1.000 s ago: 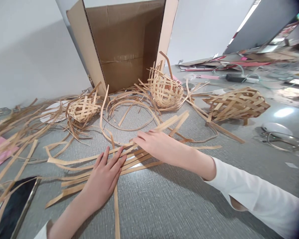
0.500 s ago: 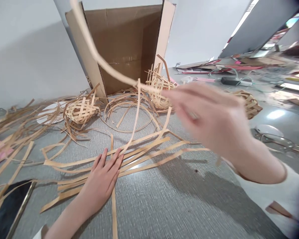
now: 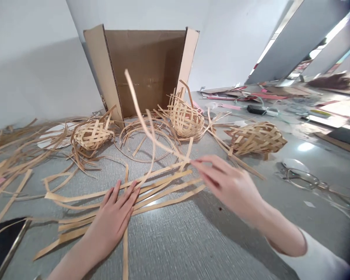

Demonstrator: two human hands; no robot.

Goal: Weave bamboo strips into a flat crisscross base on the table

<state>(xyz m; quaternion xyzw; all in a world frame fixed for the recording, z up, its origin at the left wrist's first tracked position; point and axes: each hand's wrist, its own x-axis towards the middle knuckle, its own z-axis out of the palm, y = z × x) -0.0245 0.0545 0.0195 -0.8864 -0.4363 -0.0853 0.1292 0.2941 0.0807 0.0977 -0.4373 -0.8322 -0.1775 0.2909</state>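
My left hand [image 3: 113,217] lies flat on the grey table, fingers stretched out, pressing on several pale bamboo strips [image 3: 175,201] laid roughly side by side. Another strip [image 3: 125,252] crosses beneath that hand toward the near edge. A thin strip [image 3: 154,153] rises in a curve from by its fingertips. To the right, my right hand [image 3: 233,190] pinches one end of a long strip [image 3: 138,110], whose other end bends up into the air. The pinch is above the right ends of the laid strips.
Woven bamboo pieces stand behind: one at left [image 3: 93,134], one at centre [image 3: 186,118], one at right [image 3: 256,138]. An upright cardboard box [image 3: 146,58] is at the back. Glasses [image 3: 303,179] lie at right, a dark phone [image 3: 6,241] at lower left. Loose strips [image 3: 26,144] pile up at left.
My right hand has come down and slightly left, carrying its strip lower over the laid strips. My left hand stays flat on them. The view has shifted, showing more of the right woven piece.
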